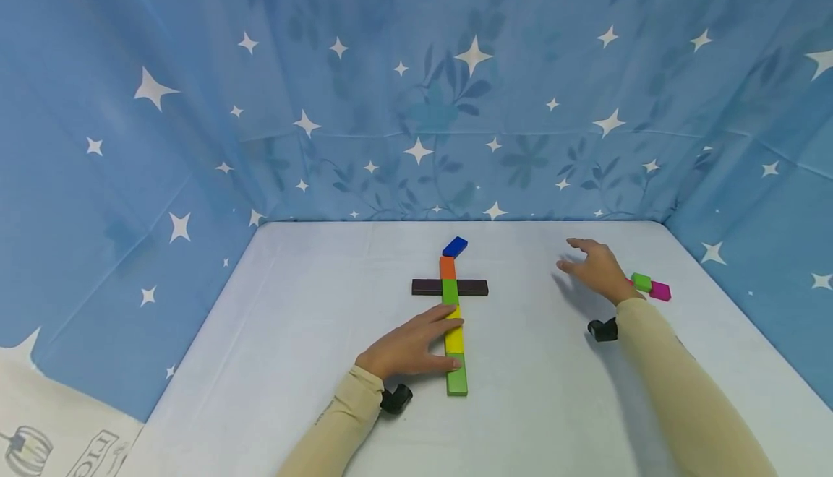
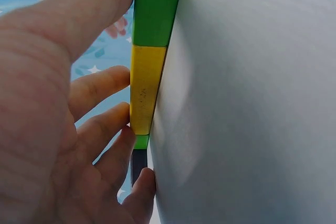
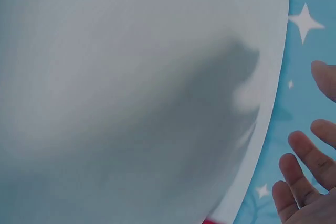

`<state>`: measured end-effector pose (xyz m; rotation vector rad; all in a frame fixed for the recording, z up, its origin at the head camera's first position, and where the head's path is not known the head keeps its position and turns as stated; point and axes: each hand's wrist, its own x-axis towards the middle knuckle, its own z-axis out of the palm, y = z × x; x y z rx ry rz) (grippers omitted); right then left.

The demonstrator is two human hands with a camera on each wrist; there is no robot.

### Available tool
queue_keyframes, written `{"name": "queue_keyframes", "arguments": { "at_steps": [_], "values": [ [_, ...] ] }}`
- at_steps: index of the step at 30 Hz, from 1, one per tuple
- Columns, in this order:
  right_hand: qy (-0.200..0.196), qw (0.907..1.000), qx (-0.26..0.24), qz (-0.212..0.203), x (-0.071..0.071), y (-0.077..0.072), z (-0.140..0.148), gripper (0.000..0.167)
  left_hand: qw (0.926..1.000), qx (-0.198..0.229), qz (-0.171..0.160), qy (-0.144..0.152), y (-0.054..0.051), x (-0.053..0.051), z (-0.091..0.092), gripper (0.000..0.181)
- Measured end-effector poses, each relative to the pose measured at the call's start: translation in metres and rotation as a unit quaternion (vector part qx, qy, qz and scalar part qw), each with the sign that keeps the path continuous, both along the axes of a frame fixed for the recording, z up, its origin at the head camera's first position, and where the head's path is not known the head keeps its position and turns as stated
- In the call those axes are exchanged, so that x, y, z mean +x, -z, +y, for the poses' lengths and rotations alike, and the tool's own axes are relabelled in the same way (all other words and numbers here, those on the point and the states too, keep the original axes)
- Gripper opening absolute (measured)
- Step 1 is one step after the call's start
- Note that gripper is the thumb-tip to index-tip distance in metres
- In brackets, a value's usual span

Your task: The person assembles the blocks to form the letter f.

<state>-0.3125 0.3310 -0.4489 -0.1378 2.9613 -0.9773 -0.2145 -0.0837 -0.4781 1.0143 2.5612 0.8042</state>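
Note:
A line of coloured blocks runs away from me on the table: a green block (image 1: 457,379) nearest, a yellow block (image 1: 454,341), another green block (image 1: 450,291), an orange block (image 1: 447,267) and a tilted blue block (image 1: 455,247). Dark blocks (image 1: 473,288) stick out on both sides of the far green one. My left hand (image 1: 416,343) rests its outstretched fingertips on the yellow and near green blocks; in the left wrist view, its fingers touch the side of the yellow block (image 2: 145,90). Over the right side, my right hand (image 1: 597,271) hovers with spread fingers, holding nothing.
Beyond my right wrist lie a loose green block (image 1: 641,282) and a magenta block (image 1: 660,291), with another reddish piece partly hidden by the hand. A white cloth covers the table (image 1: 312,303). Blue star-patterned curtains (image 1: 364,101) enclose its back and sides.

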Motion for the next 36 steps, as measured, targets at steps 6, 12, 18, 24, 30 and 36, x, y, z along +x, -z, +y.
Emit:
{"name": "queue_keyframes", "arguments": {
  "at_steps": [6, 12, 18, 24, 30, 36],
  "values": [
    [0.02, 0.9992, 0.034, -0.007, 0.015, 0.0, 0.025, 0.066, 1.0, 0.0, 0.0, -0.003, 0.0, 0.0, 0.0, 0.074],
    [0.043, 0.9966, 0.063, -0.032, 0.028, 0.006, 0.048, 0.064, 1.0, -0.004, -0.001, -0.004, 0.001, 0.002, -0.001, 0.073],
    [0.066, 0.9929, 0.093, -0.032, 0.038, 0.01, 0.065, 0.066, 1.0, -0.005, -0.002, -0.004, 0.0, 0.002, 0.0, 0.073],
    [0.075, 0.991, 0.11, -0.013, 0.043, 0.011, 0.072, 0.063, 1.0, -0.005, 0.001, -0.006, -0.001, 0.001, 0.001, 0.073],
    [0.093, 0.9888, 0.117, -0.006, 0.047, 0.012, 0.074, 0.062, 1.0, -0.007, 0.0, -0.004, -0.001, 0.002, 0.001, 0.073],
    [0.088, 0.9902, 0.108, -0.004, 0.047, 0.013, 0.074, 0.054, 0.9999, -0.009, -0.003, -0.006, -0.002, 0.001, 0.001, 0.073]
  ]
}}
